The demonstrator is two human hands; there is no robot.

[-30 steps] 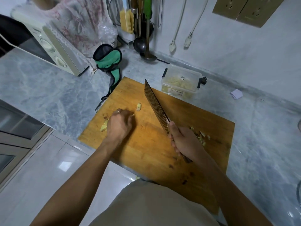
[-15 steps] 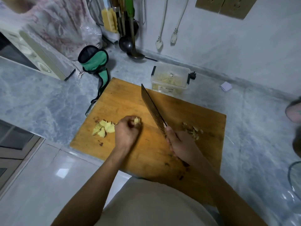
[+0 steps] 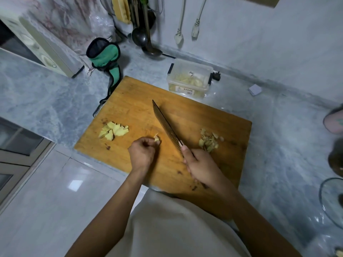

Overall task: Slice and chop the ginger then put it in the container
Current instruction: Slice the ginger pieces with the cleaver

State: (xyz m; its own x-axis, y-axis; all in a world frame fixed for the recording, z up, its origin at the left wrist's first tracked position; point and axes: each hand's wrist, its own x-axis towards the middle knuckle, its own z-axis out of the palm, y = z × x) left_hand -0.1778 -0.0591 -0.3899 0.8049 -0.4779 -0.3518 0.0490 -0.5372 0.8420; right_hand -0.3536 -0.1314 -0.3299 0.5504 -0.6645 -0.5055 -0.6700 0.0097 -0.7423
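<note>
On the wooden cutting board (image 3: 196, 115), my left hand (image 3: 142, 154) pinches a small ginger piece (image 3: 157, 139) at its fingertips, just left of the blade. My right hand (image 3: 201, 166) grips the handle of a dark patterned knife (image 3: 165, 125), whose blade points away toward the board's far edge. A pile of ginger slices (image 3: 113, 130) lies at the board's left. Chopped ginger bits (image 3: 209, 140) lie to the right of the blade. Behind the board stands a clear plastic container (image 3: 189, 78) with ginger inside.
A green and black pouch (image 3: 105, 54) sits left of the board's far corner beside a microwave (image 3: 37, 45). Ladles (image 3: 146, 39) hang at the wall. A glass lid (image 3: 332, 201) and a pink object (image 3: 334, 121) lie at the right edge of the marble counter.
My left hand left the slice pile, took a ginger piece and brought it nearer beside the blade. The knife stayed in my right hand, shifting slightly.
</note>
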